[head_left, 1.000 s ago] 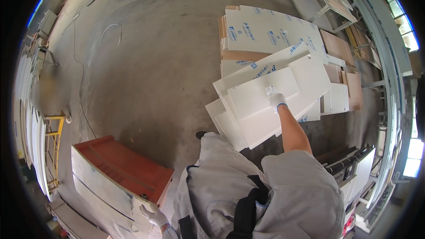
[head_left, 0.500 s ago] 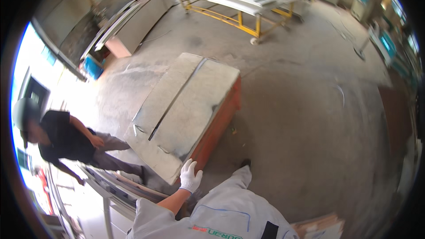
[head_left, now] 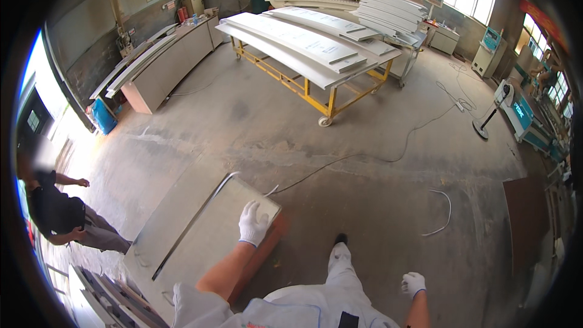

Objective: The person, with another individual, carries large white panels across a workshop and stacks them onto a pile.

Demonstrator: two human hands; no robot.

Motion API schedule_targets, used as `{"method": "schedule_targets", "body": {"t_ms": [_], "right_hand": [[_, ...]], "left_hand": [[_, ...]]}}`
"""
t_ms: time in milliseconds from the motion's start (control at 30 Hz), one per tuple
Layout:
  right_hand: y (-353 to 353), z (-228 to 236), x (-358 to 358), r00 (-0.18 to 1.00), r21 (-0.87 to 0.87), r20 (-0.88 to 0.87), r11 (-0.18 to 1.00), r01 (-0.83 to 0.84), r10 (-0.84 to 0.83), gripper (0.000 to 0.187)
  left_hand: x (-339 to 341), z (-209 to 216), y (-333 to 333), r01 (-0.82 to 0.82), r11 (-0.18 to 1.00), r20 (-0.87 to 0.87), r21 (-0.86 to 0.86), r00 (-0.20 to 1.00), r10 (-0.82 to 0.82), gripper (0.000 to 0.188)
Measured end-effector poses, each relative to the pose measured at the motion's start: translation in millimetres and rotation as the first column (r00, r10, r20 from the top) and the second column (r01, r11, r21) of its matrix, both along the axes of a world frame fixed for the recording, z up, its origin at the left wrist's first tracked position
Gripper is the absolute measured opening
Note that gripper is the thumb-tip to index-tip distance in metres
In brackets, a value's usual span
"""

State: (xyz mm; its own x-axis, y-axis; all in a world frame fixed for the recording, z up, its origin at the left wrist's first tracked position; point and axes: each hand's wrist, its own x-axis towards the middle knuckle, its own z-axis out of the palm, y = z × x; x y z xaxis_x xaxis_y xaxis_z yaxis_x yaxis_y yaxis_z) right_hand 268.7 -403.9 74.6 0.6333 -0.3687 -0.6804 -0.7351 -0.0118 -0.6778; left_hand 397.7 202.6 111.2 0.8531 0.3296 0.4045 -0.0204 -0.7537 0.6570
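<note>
My left hand, in a white glove, is held out over the far right corner of a low orange-sided box with a pale flat top. Its fingers are apart with nothing in them; whether it touches the top I cannot tell. A long dark slot runs lengthwise through that top, with small handles near its close end. At the lower right, my gloved right hand hangs beside my body over the floor, fingers curled in and nothing visible in them.
A person in a dark shirt stands at left. Ahead is a yellow wheeled trolley stacked with white panels. A cable crosses the floor; a curved strip and a stand fan are at right. Long boards lie at lower left.
My left hand has moved forward along the box from its near corner to its far end. My right hand has come into view. The person at left appears farther left.
</note>
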Motion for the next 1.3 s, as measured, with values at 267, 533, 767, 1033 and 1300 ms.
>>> {"method": "schedule_targets", "body": {"t_ms": [267,533,767,1033,1300], "right_hand": [[-94,-16,291,0.994,-0.074,0.072,0.994,0.086,-0.081,0.006],[44,20,658,0.880,-0.018,0.299,0.925,-0.381,0.368,0.006],[205,-6,845,0.574,-0.231,0.242,0.621,-0.749,0.782,0.049],[330,-58,954,0.121,-0.057,0.065,0.125,-0.991,0.991,0.010],[505,29,1134,0.113,-0.215,0.139,0.141,-0.966,0.984,0.035]], "left_hand": [[123,-28,-64,-0.221,0.958,-0.318,-0.186,0.935,0.154,0.039],[222,-94,-98,-0.605,0.768,-0.557,-0.211,0.720,0.414,0.039],[373,-150,-53,-0.738,0.607,-0.790,-0.294,0.546,0.281,0.046],[454,-84,-23,-0.767,0.572,-0.729,-0.292,0.565,0.385,0.048],[544,-62,136,-0.895,0.330,-0.698,-0.299,0.442,0.564,0.045]]}}
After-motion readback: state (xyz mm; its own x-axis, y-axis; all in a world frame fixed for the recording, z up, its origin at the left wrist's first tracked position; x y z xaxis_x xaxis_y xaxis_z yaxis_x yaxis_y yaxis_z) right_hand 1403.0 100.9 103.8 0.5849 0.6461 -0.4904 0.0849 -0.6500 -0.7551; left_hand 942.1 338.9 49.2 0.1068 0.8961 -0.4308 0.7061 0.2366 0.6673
